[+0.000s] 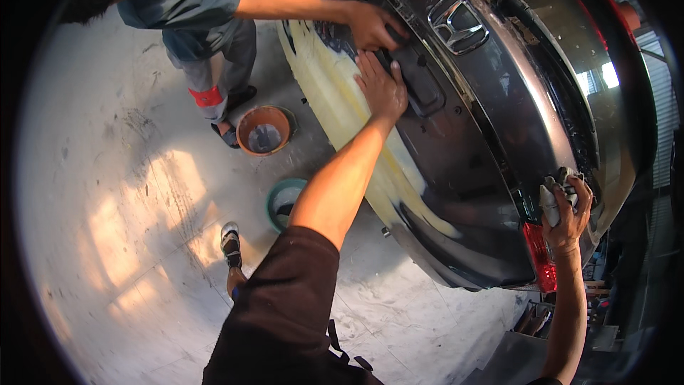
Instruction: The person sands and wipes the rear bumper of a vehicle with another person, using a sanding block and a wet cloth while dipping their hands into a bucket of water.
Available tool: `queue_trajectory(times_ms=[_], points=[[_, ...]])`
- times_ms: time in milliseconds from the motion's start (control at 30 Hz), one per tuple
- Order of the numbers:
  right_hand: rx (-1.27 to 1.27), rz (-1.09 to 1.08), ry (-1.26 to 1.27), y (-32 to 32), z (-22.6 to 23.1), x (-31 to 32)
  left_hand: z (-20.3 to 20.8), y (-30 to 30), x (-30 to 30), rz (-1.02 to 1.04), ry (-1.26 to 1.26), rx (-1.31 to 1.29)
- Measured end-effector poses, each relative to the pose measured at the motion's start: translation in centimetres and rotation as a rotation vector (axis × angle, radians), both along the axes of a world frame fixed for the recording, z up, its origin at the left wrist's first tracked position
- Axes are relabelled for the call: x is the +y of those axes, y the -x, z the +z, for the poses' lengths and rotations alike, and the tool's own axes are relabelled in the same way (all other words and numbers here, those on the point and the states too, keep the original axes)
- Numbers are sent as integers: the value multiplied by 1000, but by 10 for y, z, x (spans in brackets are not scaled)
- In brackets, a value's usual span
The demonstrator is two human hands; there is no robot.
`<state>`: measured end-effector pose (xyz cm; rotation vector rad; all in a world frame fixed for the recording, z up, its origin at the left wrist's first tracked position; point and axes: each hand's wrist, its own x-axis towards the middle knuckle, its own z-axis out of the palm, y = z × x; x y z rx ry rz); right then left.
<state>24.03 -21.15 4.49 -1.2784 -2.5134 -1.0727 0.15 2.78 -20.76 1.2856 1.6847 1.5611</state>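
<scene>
The right hand (pixel 568 222) grips a crumpled cloth (pixel 550 204) just beside the red taillight (pixel 539 258); the left hand (pixel 385 94) lies open on the dark car panel (pixel 459 146), well left of it; I'd press lightly, evenly.

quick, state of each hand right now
Left hand: open, laid flat on the car's rear, nothing visible in it.
Right hand: closed on a crumpled grey cloth.

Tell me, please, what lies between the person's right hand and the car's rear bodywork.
In the head view, a crumpled greyish rag lies between the right hand and the car's rear bodywork.
</scene>
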Motion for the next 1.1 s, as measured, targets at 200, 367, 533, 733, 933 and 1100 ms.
queue_trajectory(times_ms=[200, 367, 533, 733, 933, 1100], points=[[-7, -56, 35, -8, 1, -7, -9, -77, -125, -209, 33, 67], [2, -9, 3, -5, 2, -6, -5, -17, -39, -108, -12, 61], [11, -50, 9, -3, -7, -1, 1, -39, -57, -37, 9, -57], [-2, -61, 19, -4, 1, -7, 6, -112, -172, -243, 74, 31], [13, -19, -15, 4, -2, -3, 18, -61, -96, -95, 36, -64], [-2, -63, 20, -5, 0, -8, 0, -101, -184, -417, -63, 222]])
